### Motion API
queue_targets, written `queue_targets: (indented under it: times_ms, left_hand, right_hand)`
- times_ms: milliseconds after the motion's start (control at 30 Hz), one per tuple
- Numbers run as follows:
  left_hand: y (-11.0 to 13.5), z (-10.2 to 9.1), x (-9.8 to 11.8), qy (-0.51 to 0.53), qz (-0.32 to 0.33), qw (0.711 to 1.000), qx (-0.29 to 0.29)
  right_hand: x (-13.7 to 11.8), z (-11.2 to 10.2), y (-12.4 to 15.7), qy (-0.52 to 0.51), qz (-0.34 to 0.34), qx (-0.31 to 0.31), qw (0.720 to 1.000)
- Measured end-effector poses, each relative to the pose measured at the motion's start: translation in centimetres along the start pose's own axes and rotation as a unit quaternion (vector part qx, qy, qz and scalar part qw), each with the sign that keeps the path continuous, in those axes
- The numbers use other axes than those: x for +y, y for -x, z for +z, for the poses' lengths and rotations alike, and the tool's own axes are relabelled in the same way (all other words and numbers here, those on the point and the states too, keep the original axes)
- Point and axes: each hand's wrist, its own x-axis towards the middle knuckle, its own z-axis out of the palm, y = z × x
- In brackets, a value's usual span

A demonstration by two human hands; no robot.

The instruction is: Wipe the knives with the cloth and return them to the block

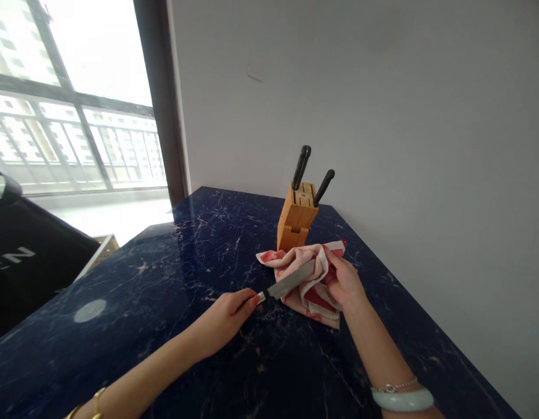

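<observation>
My left hand point(228, 317) is closed around the handle of a knife point(289, 282), whose steel blade points up and to the right. The blade's far end lies inside a pink and red patterned cloth point(311, 273). My right hand point(343, 282) grips that cloth, folding it over the blade. Both hands hover just above a dark blue marbled table point(173, 273). A wooden knife block point(295, 218) stands behind the cloth, with three black handles sticking out of its top.
A plain white wall runs along the table's right side and back. A large window fills the upper left. A black bag point(25, 262) sits at the far left beside the table, with a small woven basket edge point(103, 244) near it.
</observation>
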Motion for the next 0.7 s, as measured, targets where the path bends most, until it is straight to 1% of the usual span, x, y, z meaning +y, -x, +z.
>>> queue_targets:
  times_ms: [200, 333, 433, 533, 700]
  left_hand:
    - [0.0, 0.1, 0.0, -0.003, 0.001, 1.0, -0.004]
    - [0.1, 0.2, 0.1, -0.001, -0.001, 1.0, 0.004]
    - [0.1, 0.2, 0.0, 0.005, -0.001, 1.0, 0.012]
    - [0.0, 0.2, -0.2, 0.017, -0.004, 0.999, 0.028]
    - [-0.2, 0.2, -0.5, 0.029, -0.018, 0.999, 0.033]
  right_hand:
    - [0.1, -0.3, -0.2, 0.005, 0.008, -0.006, 1.0]
    - [-0.1, -0.2, 0.0, -0.016, 0.024, -0.019, 0.999]
    - [0.0, 0.1, 0.3, -0.02, 0.035, -0.045, 0.998]
    - [0.4, 1.0, 1.1, -0.018, 0.046, -0.072, 0.996]
    - [1.5, 2.7, 3.0, 0.023, 0.081, -0.163, 0.983]
